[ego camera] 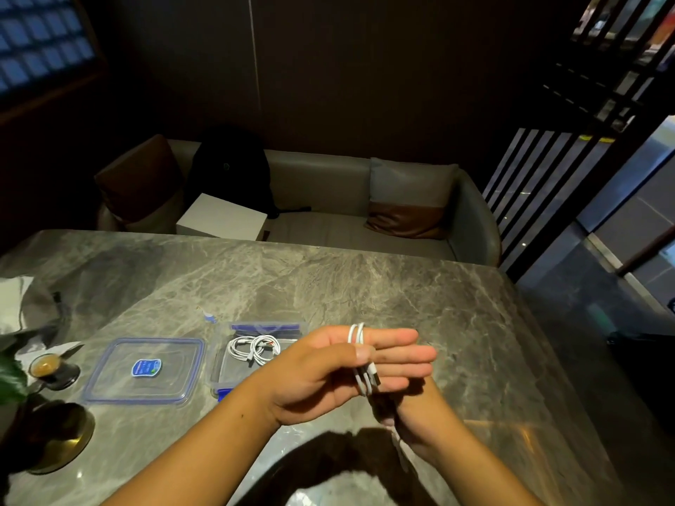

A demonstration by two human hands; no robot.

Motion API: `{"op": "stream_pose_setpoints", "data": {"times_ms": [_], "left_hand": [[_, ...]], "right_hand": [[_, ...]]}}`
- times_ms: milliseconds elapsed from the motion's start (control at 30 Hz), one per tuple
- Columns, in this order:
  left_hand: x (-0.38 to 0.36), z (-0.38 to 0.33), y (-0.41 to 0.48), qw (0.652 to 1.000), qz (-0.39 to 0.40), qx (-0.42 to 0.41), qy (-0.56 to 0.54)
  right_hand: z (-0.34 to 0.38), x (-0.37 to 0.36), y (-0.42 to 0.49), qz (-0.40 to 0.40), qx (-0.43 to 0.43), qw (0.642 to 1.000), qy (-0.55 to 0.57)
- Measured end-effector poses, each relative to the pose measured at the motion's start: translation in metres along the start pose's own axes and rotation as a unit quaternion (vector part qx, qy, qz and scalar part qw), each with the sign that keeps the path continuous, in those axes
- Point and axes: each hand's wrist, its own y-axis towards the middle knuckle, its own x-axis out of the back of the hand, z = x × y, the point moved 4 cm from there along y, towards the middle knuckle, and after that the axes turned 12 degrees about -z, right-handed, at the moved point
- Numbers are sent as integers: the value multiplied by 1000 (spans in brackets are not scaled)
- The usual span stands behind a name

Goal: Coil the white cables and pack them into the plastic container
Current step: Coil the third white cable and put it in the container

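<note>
Plastic container [233, 376] on table [365, 286], coiled cables [254, 348] inside it. Lid [146, 370] just left of it, coffee cup [45, 368] further left. Left hand [339, 367] right of container, cable [356, 337] looped round its fingers (right hand [416, 418] beneath). Sofa [328, 199] behind table.

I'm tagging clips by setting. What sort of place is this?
Probably a café or lounge booth rather than a workshop: a marble-topped table, a small espresso cup near its left edge, and a cushioned sofa bench behind it, beside a dark slatted screen.
</note>
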Motion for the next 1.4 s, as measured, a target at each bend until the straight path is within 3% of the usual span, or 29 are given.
{"op": "stream_pose_setpoints", "data": {"times_ms": [33, 67, 133, 367, 733, 800, 900, 1400], "left_hand": [[4, 0, 0, 1000, -12, -3, -7], [8, 0, 0, 1000, -26, -8, -16], [14, 1, 1, 998, -56, -19, -32], [26, 8, 8, 990, -129, -24, -45], [31, 18, 13, 988, -152, 29, 19], [30, 23, 15, 986, -157, 41, 32], [32, 31, 18, 975, -188, 60, 98], [1, 34, 13, 989, -43, 105, 90]], "right_hand": [[-4, 11, -21, 41, 5, 998, -52], [4, 13, -28, 65, 18, 998, -17], [-3, 16, -25, 32, 61, 998, -11], [10, 14, -30, 42, 150, 980, -127], [43, 37, -48, 103, 289, 905, -294], [47, 38, -50, 98, 320, 895, -294], [58, 43, -52, 84, 328, 916, -214], [97, 69, -26, 43, 381, 908, -171]]}}
